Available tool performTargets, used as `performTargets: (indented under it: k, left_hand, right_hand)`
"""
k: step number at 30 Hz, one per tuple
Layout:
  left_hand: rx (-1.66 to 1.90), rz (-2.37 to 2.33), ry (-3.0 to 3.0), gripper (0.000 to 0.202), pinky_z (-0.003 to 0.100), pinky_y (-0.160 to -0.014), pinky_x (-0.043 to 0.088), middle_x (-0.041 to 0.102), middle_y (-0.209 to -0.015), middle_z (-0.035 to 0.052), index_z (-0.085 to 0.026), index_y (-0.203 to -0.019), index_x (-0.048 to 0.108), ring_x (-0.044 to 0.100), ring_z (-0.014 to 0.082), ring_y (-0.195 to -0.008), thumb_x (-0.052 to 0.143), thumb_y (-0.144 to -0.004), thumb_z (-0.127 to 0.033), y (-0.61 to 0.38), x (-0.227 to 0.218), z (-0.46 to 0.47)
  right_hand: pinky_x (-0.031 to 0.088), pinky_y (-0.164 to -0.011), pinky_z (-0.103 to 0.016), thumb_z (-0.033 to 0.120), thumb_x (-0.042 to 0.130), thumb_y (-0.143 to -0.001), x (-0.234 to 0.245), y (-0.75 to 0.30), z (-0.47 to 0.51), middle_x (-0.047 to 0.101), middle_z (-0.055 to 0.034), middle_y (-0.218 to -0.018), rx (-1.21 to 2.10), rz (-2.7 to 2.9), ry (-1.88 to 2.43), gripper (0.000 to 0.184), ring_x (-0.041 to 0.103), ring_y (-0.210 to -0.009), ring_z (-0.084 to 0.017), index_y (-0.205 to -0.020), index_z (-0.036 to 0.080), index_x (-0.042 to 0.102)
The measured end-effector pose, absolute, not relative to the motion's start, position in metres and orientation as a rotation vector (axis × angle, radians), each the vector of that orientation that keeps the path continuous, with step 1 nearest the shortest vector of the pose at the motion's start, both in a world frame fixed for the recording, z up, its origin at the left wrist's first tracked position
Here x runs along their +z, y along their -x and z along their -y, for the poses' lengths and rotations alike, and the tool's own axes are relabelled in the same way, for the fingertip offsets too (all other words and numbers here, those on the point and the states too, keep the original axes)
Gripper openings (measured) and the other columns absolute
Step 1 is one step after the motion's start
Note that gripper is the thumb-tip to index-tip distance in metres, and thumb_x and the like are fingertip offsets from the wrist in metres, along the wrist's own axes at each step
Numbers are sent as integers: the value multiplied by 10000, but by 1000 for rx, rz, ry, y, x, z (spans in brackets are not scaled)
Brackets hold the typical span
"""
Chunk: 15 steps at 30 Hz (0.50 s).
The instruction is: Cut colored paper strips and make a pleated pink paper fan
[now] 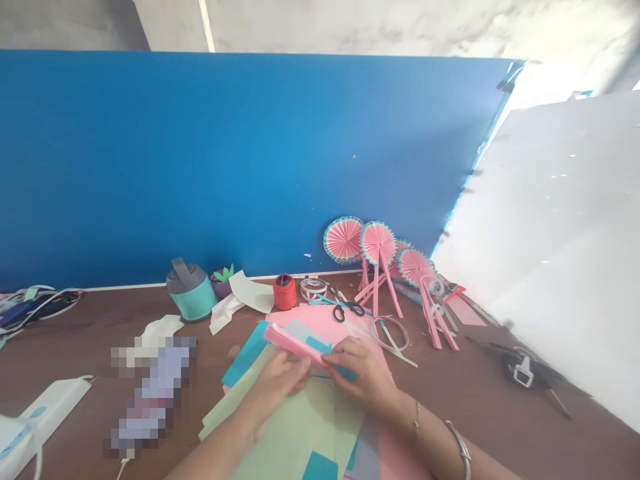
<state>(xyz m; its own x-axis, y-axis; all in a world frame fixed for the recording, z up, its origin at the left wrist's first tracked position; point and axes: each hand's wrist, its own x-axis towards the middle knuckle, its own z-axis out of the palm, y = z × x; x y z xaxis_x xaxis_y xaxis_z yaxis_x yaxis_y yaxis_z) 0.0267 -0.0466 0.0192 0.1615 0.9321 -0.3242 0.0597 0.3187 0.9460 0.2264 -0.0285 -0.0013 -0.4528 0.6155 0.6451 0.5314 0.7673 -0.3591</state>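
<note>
My left hand [277, 380] and my right hand [361, 378] both pinch a folded, pleated strip of pink paper with teal edges [296, 343], held just above the table. The strip runs from upper left to lower right between the two hands. Beneath the hands lie sheets of pale green paper [300, 433], pink paper [320, 320] and teal paper [247, 353]. A bracelet and a bangle sit on my right wrist.
Several finished pink paper fans on sticks [380, 250] lean against the blue board [250, 160]. Black scissors [347, 309], a red spool [285, 292], tape rolls [314, 288], a teal container [191, 293], a white device [45, 410] and a glue gun [525, 370] lie on the brown table [500, 413].
</note>
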Motion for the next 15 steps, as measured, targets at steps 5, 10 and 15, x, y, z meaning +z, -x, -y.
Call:
performTargets:
  k: [5,10,15]
  left_hand:
    - [1151,-1284,-1172,373,285,-698,478,676,-799,48,-150,-869,622,627,202,-788,499,-796,-495,-54,18,39]
    - [1174,-1640,-2003,289,294,-661,440,604,-778,46,-167,-806,608,575,184,-717,353,-894,-273,-38,29,31]
    - [557,-1686,-2903,349,367,-726,421,568,-846,68,-165,-1091,566,535,220,-794,341,-849,-53,-36,28,43]
  right_hand:
    - [408,-635,-290,155,512,-849,0,-222,37,623,-48,-784,-22,2218,882,182,534,-739,-161,-965,212,640]
    - [434,-744,-341,152,518,-835,-2,-234,38,627,-82,-976,-259,2204,880,262,546,-888,-199,-1079,209,593]
    - [305,-981,-439,125,507,-824,5,-232,43,574,-102,-1160,-534,2164,867,437,419,-1179,-267,-1252,213,495]
